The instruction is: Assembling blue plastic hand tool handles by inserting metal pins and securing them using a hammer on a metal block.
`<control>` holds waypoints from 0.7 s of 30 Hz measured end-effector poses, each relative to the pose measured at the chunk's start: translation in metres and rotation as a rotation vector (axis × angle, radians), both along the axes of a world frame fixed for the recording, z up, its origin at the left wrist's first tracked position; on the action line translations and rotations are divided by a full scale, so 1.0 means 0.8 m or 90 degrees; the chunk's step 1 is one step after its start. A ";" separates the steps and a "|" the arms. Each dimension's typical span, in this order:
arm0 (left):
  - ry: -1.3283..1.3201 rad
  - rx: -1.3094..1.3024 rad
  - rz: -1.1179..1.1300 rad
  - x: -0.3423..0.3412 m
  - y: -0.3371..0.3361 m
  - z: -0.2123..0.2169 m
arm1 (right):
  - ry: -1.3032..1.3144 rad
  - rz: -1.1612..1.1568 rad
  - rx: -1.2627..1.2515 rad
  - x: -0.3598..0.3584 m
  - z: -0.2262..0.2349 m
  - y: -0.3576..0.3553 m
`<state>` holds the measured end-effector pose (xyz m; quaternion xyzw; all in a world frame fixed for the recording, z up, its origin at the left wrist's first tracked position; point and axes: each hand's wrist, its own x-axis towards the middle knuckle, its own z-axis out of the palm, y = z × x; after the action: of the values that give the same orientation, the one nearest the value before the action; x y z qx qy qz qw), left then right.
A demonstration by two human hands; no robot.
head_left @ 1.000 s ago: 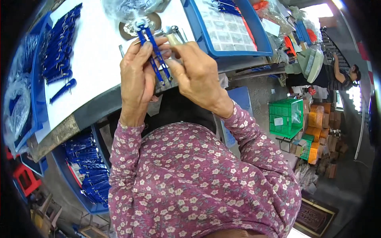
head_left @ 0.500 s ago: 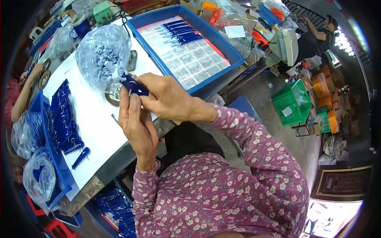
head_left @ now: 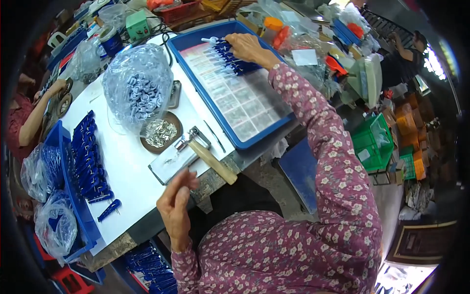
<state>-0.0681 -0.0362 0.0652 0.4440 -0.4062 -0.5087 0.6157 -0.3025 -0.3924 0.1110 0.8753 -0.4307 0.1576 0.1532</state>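
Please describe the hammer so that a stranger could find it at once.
On the white worktable, look at the near edge, right of the person's left hand. The hammer lies across a grey metal block; it alone has a pale wooden handle.

We note a blue tray (head_left: 274, 131) holding dark blue parts (head_left: 230, 54), a white tabletop (head_left: 128, 169), a brown dish (head_left: 161, 134) of silvery pieces, a tan-handled hammer (head_left: 208, 156), a green crate (head_left: 374, 142), and a maroon sleeve (head_left: 338, 161) patterned with small pale flowers.
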 end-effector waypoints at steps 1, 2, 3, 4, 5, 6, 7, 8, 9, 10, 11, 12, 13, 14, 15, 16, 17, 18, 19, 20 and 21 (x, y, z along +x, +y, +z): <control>-0.026 0.034 -0.008 0.003 0.007 -0.003 | 0.037 -0.025 -0.004 -0.001 -0.010 -0.020; -0.033 0.062 0.001 0.004 0.014 -0.002 | 0.054 -0.030 -0.005 0.007 -0.011 -0.026; -0.037 0.067 0.013 0.005 0.020 -0.005 | 0.050 -0.018 -0.001 0.012 -0.019 -0.040; -0.021 0.102 0.011 0.006 0.026 -0.008 | 0.073 -0.023 -0.013 0.015 -0.027 -0.060; -0.005 0.134 0.007 0.008 0.033 -0.012 | 0.095 -0.029 -0.027 0.017 -0.035 -0.077; 0.021 0.152 0.009 0.010 0.038 -0.019 | 0.100 0.005 -0.069 0.020 -0.043 -0.088; 0.019 0.158 0.021 0.011 0.042 -0.022 | 0.096 0.017 -0.063 0.022 -0.048 -0.101; 0.032 0.179 0.024 0.011 0.045 -0.024 | 0.126 0.009 -0.063 0.023 -0.054 -0.115; 0.046 0.202 0.031 0.010 0.049 -0.026 | 0.157 0.006 -0.060 0.026 -0.060 -0.124; 0.064 0.217 0.044 0.009 0.051 -0.029 | 0.160 0.010 -0.061 0.024 -0.063 -0.134; 0.066 0.226 0.059 0.009 0.052 -0.030 | 0.164 0.015 -0.062 0.021 -0.065 -0.141; 0.063 0.230 0.056 0.010 0.053 -0.030 | 0.170 0.003 -0.069 0.026 -0.071 -0.150; 0.059 0.234 0.054 0.012 0.052 -0.030 | 0.170 0.030 -0.052 0.025 -0.075 -0.158; 0.064 0.246 0.077 0.013 0.050 -0.029 | 0.181 0.044 -0.053 0.023 -0.081 -0.166; 0.048 0.256 0.061 0.014 0.047 -0.029 | 0.211 0.011 -0.015 0.027 -0.083 -0.171; 0.032 0.269 0.044 0.016 0.044 -0.027 | 0.172 0.040 -0.019 0.016 -0.087 -0.175; 0.040 0.276 0.035 0.017 0.041 -0.025 | 0.181 -0.004 0.033 0.004 -0.089 -0.189; 0.041 0.287 0.032 0.019 0.040 -0.023 | 0.199 -0.023 0.039 0.011 -0.077 -0.174; 0.041 0.296 0.034 0.021 0.042 -0.021 | 0.249 -0.062 0.090 0.024 -0.072 -0.173; 0.048 0.297 0.034 0.022 0.044 -0.018 | 0.246 -0.046 0.082 0.020 -0.075 -0.185; 0.058 0.287 0.018 0.024 0.042 -0.019 | 0.245 -0.039 0.088 0.005 -0.072 -0.201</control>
<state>-0.0490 -0.0023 0.0497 0.5527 -0.2472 -0.5975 0.5258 -0.2983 -0.5529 0.0533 0.8841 -0.4300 -0.0475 0.1767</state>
